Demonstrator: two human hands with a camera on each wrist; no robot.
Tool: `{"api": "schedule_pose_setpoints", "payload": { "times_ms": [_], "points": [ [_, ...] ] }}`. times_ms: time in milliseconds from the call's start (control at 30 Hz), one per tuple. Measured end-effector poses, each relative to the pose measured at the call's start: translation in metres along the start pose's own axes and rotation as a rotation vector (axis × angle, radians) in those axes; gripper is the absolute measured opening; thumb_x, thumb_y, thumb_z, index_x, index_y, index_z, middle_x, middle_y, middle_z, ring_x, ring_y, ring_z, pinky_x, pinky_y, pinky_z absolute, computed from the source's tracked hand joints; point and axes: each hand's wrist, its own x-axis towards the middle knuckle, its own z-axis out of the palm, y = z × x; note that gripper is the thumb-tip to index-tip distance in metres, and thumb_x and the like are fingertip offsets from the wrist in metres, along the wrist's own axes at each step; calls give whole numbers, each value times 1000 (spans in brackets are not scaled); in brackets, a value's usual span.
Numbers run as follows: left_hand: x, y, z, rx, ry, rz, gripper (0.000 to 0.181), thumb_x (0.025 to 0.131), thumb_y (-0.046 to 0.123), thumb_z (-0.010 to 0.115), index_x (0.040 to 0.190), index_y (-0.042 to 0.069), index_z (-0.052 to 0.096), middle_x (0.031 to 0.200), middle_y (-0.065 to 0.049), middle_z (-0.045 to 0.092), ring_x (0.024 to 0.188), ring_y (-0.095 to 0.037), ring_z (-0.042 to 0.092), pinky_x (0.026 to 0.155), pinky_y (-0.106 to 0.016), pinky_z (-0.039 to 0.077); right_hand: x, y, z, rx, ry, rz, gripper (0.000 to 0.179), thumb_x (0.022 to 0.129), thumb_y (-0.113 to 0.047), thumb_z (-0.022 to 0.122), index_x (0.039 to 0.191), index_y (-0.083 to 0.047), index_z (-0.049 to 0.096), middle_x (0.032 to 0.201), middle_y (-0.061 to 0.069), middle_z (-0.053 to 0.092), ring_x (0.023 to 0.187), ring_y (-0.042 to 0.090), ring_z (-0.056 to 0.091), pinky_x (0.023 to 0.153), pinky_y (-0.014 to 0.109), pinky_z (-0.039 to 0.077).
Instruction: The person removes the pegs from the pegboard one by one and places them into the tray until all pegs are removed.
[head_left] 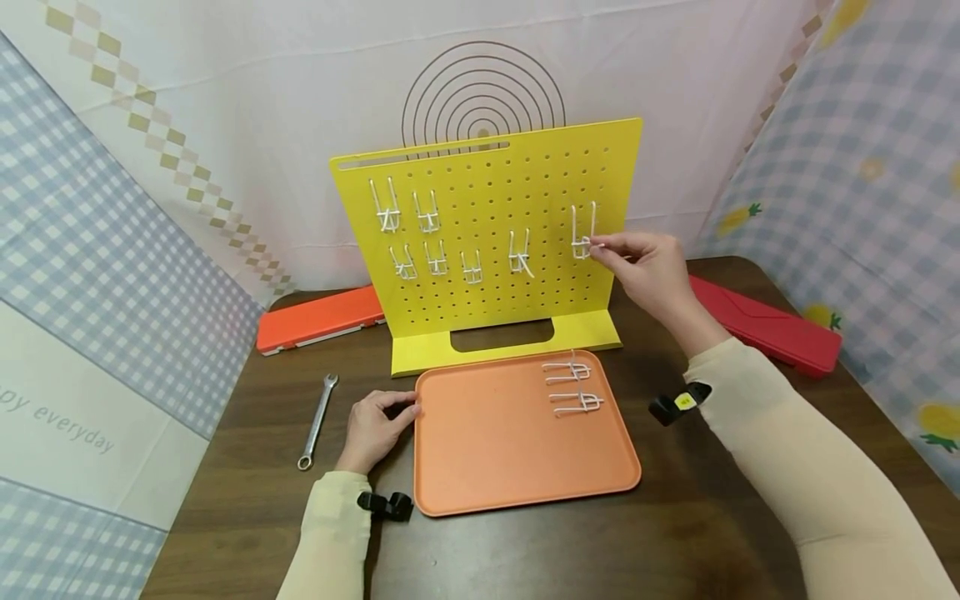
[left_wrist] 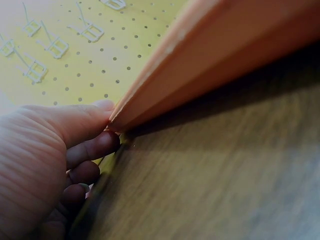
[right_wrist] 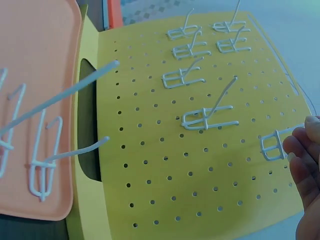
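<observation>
My right hand (head_left: 651,271) pinches a white wire pegboard hook (head_left: 582,233) between thumb and fingertips, at the right side of the yellow pegboard (head_left: 480,225). In the right wrist view the held hook (right_wrist: 272,145) lies close against the board's face, its prong hidden by the fingers. Several other white hooks (head_left: 427,212) hang on the board to the left. My left hand (head_left: 377,427) grips the left rim of the orange tray (head_left: 480,450), thumb and index finger at the edge (left_wrist: 116,117). Two more hooks (head_left: 576,403) lie at the tray's upper right.
An open-end wrench (head_left: 318,421) lies on the wooden table left of my left hand. An orange-red case (head_left: 322,318) sits behind the board's left side, and a red case (head_left: 765,323) lies to the right, partly behind my right arm. Patterned cloth surrounds the table.
</observation>
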Motion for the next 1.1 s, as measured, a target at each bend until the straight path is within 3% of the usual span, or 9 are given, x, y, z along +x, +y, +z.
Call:
{"api": "schedule_pose_setpoints", "payload": {
  "times_ms": [300, 667, 933, 1100],
  "points": [
    [0, 0, 0, -6, -1, 0, 21, 81, 27, 79, 101, 20, 78, 94, 4, 71, 91, -16, 63, 79, -40, 51, -37, 0, -14, 55, 16, 27, 18, 82, -9, 76, 100, -7, 78, 95, 6, 74, 82, 2, 68, 70, 15, 52],
    [0, 1, -1, -11, -2, 2, 23, 81, 28, 79, 103, 20, 78, 95, 3, 71, 91, -17, 63, 79, -41, 51, -88, 9, -34, 17, 35, 11, 19, 80, -1, 76, 99, -6, 78, 91, -6, 74, 80, 1, 68, 69, 13, 52],
    [0, 2, -2, -20, -19, 0, 23, 82, 28, 78, 104, 20, 77, 95, 3, 70, 91, -17, 62, 79, -41, 51, -125, 3, -48, -25, 56, -75, 25, 70, 17, 76, 91, 2, 77, 86, 14, 73, 78, -2, 66, 66, 11, 50],
    [-1, 2, -2, -16, -14, 6, 23, 82, 28, 78, 104, 19, 77, 95, 2, 70, 92, -19, 63, 79, -42, 51, -138, -12, -54, -41, 52, -118, 26, 66, 22, 75, 86, 6, 75, 84, 17, 71, 80, 1, 65, 67, 10, 49]
  ]
}}
